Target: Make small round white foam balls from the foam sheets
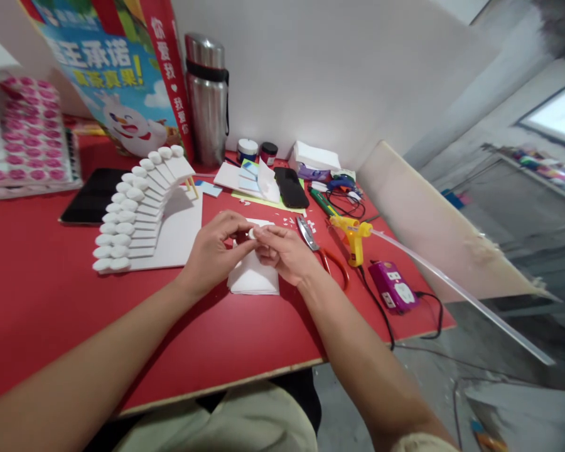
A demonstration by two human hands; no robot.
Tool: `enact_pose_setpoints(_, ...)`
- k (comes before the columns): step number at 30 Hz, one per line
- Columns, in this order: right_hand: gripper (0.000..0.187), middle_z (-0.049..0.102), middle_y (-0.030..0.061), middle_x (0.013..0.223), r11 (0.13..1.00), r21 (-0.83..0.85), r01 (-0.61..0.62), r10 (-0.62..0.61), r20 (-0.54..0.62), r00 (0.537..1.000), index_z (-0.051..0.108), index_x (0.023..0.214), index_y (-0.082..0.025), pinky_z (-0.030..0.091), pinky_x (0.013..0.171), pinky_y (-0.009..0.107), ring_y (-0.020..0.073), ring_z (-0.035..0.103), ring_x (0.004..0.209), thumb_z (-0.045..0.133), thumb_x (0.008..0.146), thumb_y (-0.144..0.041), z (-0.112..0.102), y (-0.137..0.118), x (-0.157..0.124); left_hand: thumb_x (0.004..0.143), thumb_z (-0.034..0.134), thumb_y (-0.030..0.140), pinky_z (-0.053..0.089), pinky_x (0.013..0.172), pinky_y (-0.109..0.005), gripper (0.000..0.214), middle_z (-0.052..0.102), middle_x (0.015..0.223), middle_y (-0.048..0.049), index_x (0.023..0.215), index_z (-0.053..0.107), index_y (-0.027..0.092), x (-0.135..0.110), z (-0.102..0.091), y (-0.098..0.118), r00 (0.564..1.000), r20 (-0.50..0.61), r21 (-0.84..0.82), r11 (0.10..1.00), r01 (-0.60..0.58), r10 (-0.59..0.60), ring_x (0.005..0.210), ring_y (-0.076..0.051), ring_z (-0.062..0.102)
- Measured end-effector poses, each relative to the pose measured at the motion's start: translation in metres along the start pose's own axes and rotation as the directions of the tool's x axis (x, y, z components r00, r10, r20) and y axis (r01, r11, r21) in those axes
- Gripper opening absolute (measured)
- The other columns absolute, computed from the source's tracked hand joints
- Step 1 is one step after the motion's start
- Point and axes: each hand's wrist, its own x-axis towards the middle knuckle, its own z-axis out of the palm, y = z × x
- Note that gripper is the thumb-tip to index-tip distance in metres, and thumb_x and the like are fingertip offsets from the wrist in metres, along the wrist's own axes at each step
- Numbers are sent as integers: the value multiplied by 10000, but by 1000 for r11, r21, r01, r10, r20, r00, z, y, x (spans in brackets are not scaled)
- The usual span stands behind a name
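Left hand (216, 248) and right hand (285, 252) pinch 1 small white piece (252, 233), probably for control, above near white sheet stack (255, 281).

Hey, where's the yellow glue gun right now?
In the head view, the glue gun is on the right side of the red table, between the red-handled tool and the purple power box, right of the right hand.

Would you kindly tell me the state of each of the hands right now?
Left hand: closed, pinching a small white piece.
Right hand: closed, its fingers on the same small white piece.
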Motion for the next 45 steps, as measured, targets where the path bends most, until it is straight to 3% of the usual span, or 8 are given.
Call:
enact_pose_setpoints(9,506,387,-93,543,990,-39,137,-140,-102,985,538,623,-185,167,480,221,47,271,502,942,579,-488,11,5,-4,873,746,258,483,801,-304,109,702,937,-37,942,829,276,-6,9,2,995,-77,-14,998,57,-58,897,-192,623)
enact_pose_setpoints(12,512,382,-97,541,997,-11,77,-77,-84,993,541,641,-187,176,471,217,46,273,492,946,576,-493,10,3,-4,880,737,267,489,799,-296,122,692,929,-40,958,830,272,-5,8,4,995,-85,10,999,44,-43,896,-190,620)
enact_pose_setpoints(17,447,544,-45,646,1000,13,-19,20,-29,999,620,757,-186,269,483,222,80,441,546,887,637,-525,8,0,-4,866,745,304,506,801,-287,159,684,972,-46,998,827,268,-3,4,4,993,-97,54,996,66,-61,923,-196,618)
enact_pose_setpoints(29,291,457,-77,520,968,-173,185,-210,-143,967,585,634,-190,229,501,245,64,343,484,787,706,-386,12,12,-2,864,667,174,515,847,-318,231,707,973,-56,1014,824,254,-5,8,5,998,-61,129,991,-28,36,950,-212,645)
enact_pose_setpoints(34,394,488,-62,561,996,-75,56,-59,-47,997,597,695,-195,280,480,240,82,410,487,821,706,-519,10,6,-2,830,739,208,517,791,-290,136,681,929,-51,937,819,234,-3,7,11,993,-90,28,997,73,-70,884,-194,620)
enact_pose_setpoints(38,501,597,-12,653,1000,-25,17,-19,-64,998,636,753,-178,294,468,239,96,489,525,787,720,-654,3,-1,0,824,801,275,499,764,-280,178,664,967,-43,999,827,252,-1,4,7,985,-85,-103,984,142,-151,817,-164,602)
enact_pose_setpoints(41,496,599,-20,665,1000,0,14,-14,-79,997,660,780,-167,245,458,227,72,433,505,832,679,-621,0,-3,2,843,796,297,495,773,-278,228,647,1000,-40,1066,822,262,-1,2,1,986,-55,-102,983,153,-159,826,-155,598)
enact_pose_setpoints(45,423,482,-76,580,999,-14,48,-48,-59,997,624,720,-182,177,451,220,47,314,471,897,636,-494,3,-1,2,872,761,298,493,761,-268,236,624,1011,-37,1100,809,261,0,1,-4,993,3,-68,990,121,-122,842,-148,586)
